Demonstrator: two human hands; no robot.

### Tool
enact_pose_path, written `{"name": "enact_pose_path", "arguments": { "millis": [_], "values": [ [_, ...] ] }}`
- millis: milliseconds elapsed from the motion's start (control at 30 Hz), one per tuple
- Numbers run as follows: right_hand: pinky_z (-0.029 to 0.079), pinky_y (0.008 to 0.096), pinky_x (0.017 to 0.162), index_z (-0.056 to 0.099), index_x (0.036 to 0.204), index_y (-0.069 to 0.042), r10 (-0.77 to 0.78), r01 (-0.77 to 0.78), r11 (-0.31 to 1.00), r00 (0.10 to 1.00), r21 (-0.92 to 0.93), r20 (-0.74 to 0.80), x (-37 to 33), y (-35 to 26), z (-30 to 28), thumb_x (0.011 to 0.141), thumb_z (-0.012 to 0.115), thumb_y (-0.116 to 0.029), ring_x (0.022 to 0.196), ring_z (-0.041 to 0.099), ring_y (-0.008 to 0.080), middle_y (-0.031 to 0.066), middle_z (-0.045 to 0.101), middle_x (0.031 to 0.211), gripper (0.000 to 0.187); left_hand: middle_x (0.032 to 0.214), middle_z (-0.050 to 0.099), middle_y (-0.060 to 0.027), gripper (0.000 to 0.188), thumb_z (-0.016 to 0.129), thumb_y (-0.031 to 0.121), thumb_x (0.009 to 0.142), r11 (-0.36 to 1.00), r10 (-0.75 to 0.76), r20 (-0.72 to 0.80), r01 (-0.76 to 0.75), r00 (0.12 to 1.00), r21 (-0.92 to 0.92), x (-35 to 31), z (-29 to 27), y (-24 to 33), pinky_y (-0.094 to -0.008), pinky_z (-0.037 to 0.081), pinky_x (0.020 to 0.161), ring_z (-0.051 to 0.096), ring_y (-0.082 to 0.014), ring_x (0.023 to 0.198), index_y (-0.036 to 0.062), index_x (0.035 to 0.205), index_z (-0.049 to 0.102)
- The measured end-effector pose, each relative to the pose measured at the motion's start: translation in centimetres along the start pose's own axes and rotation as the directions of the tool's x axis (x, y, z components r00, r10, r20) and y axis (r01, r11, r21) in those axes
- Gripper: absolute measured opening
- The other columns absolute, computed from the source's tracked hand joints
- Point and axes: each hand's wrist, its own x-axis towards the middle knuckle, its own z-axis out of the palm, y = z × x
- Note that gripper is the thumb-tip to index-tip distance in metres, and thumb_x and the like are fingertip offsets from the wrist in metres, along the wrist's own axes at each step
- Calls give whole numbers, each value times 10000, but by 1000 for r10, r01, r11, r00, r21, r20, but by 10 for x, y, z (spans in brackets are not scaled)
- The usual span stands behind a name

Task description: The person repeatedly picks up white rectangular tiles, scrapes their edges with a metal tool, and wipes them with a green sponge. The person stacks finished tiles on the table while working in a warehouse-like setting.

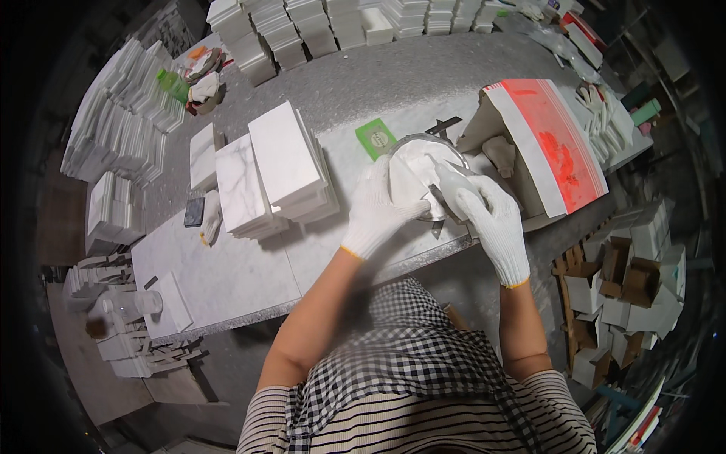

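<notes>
My left hand (378, 213), in a white knit glove, is closed on a small white tile (406, 180), its thumb along the near edge. My right hand (491, 219), gloved the same way, is wrapped round a smooth grey tool (452, 184) with a tapered end; its exact kind does not show. The tool is close to the tile's right side. Just beyond both lies a round, dark-rimmed disc or dish (431, 144) coated in white powder. A dark metal bar (445, 125) sticks out behind it.
An open red-and-white cardboard box (546, 144) stands right of my right hand. White marble tiles (287, 155) are stacked to my left, and a green square box (375, 138) sits beyond my hands. More tile stacks (295, 34) line the far side. Cartons (631, 280) lie lower right.
</notes>
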Motion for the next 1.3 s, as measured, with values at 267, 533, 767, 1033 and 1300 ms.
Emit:
{"name": "enact_pose_path", "arguments": {
  "millis": [267, 533, 767, 1033, 1300],
  "values": [
    [522, 328, 784, 734, 1091, 5, 2, -2, 1000, 1000, -16, -30, -7, 10, -2, 960, 666, -261, 848, 660, 189, 133, 725, 956, 305, 1354, 546, -225, 1081, 893, 485, 625, 1000, 8, -8, -8, 1000, 15, 2, 1, -1, -429, 475, 1069, 557, -360, 1258, -36, 1459, 443],
    [519, 335, 759, 737, 1052, 1, -27, 27, 1000, 999, 10, -24, -4, 13, 5, 951, 679, -283, 802, 658, 200, 138, 709, 902, 307, 1342, 547, -227, 1072, 889, 488, 618, 1000, -20, 12, 20, 1000, -14, 1, -7, 9, -430, 468, 1076, 555, -358, 1256, -26, 1450, 450],
    [516, 346, 742, 735, 1058, -3, -63, 63, 998, 998, -11, -22, -2, 12, 7, 948, 674, -261, 785, 657, 215, 140, 705, 891, 287, 1358, 542, -228, 1069, 888, 479, 615, 999, -23, 14, 23, 1000, -25, 1, -7, 8, -428, 468, 1077, 553, -360, 1265, -20, 1453, 452],
    [516, 342, 731, 737, 1060, -4, -44, 44, 999, 999, -10, -23, -3, 9, 8, 947, 680, -257, 773, 652, 212, 140, 707, 892, 282, 1358, 546, -231, 1080, 881, 492, 616, 999, -31, 23, 31, 999, -29, 1, -9, 10, -427, 468, 1078, 555, -359, 1267, -28, 1458, 449],
    [490, 292, 723, 722, 1059, 32, -37, 37, 999, 999, 4, -10, -4, 7, 8, 946, 678, -248, 800, 606, 140, 83, 680, 894, 305, 1361, 545, -233, 1087, 881, 492, 619, 1000, -9, 33, 10, 999, -23, 3, -9, 9, -429, 470, 1073, 555, -360, 1265, -31, 1465, 444]
  ]
}}
